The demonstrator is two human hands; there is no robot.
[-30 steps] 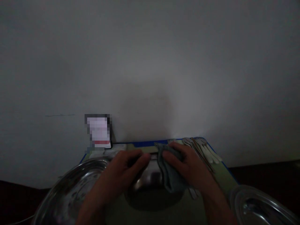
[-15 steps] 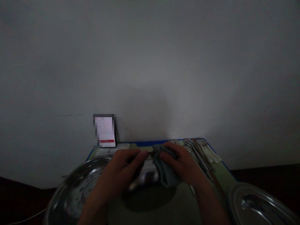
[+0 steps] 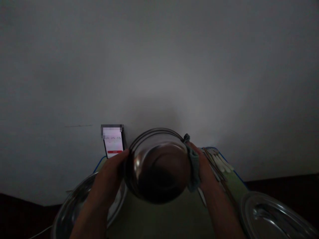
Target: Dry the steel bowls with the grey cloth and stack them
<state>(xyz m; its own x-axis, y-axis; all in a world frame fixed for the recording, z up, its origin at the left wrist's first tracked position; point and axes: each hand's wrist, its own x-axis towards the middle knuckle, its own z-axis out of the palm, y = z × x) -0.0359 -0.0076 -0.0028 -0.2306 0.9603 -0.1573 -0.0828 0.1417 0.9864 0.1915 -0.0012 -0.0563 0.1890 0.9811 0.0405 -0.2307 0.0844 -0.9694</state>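
Observation:
A shiny stainless steel bowl (image 3: 159,166) is held up in front of me, tilted so that a round face turns towards me. Whether that is its inside or its base, I cannot tell. My left hand (image 3: 113,166) is closed on the bowl's left side, its fingertips hidden behind the metal. On the opposite side, my right hand (image 3: 200,162) presses a grey-green cloth (image 3: 193,166) against the bowl's edge. Most of the right fingers are hidden behind bowl and cloth.
A large metal basin (image 3: 71,205) stands at the left, and an oval metal tray (image 3: 266,212) at the right. Spoons and other cutlery (image 3: 219,161) lie on the green tabletop (image 3: 159,222). A lit phone (image 3: 113,141) leans against the wall (image 3: 159,66).
The bowl has been raised and turned, so its round face now shows. Both hands have moved apart to its two sides, and the cloth has shifted right with my right hand.

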